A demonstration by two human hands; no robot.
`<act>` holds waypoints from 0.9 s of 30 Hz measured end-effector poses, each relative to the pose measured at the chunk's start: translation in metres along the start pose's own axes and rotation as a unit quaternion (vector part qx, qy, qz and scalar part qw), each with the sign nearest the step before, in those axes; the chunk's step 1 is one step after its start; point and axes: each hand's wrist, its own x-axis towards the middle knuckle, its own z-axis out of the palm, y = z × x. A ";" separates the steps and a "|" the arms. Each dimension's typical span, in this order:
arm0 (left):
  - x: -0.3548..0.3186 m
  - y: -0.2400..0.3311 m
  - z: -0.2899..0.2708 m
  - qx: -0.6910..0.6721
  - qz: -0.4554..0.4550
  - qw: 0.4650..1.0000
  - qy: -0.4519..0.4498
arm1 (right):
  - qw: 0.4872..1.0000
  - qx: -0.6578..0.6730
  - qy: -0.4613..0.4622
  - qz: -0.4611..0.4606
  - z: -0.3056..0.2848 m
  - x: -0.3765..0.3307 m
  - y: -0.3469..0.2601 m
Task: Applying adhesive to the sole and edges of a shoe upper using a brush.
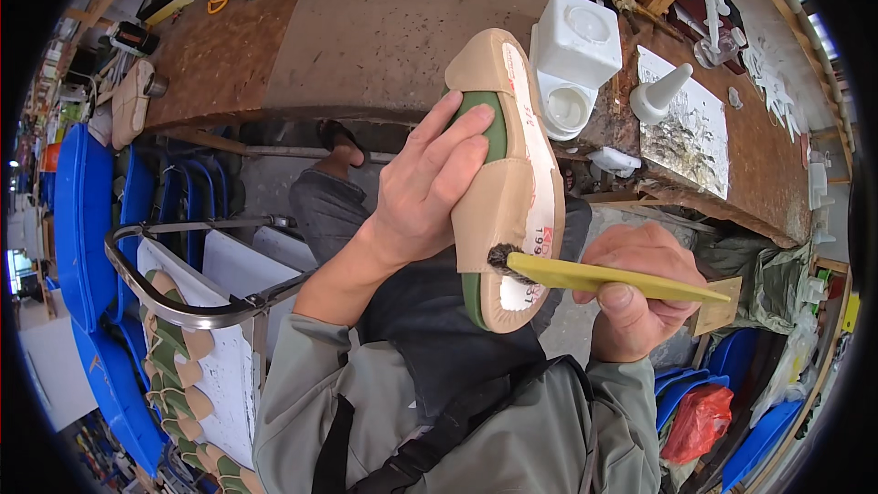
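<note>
A beige shoe upper is stretched over a green last, with its white printed insole side turned to the right. My left hand grips the shoe from its left side, fingers lying across the green part and the beige leather. In my right hand is a brush with a flat yellow handle, pinched between thumb and fingers. Its dark bristles touch the beige edge near the shoe's lower end. The shoe is held over my lap, against a dark apron.
On the brown workbench stand a white open-topped pot and a white cone-tipped bottle on stained paper. At left, a metal-railed rack carries several green-and-beige shoes. Blue bins stand beyond it.
</note>
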 end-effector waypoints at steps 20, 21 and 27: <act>0.000 0.019 -0.011 -0.119 -0.121 0.978 -0.126 | 0.997 0.014 -0.021 -0.077 -0.002 -0.005 0.000; -0.001 0.021 -0.011 -0.147 -0.147 0.966 -0.151 | 0.997 0.013 -0.022 -0.077 -0.003 -0.005 0.000; 0.002 0.029 -0.008 -0.194 -0.200 0.941 -0.194 | 0.995 0.026 -0.016 -0.090 -0.008 -0.005 0.000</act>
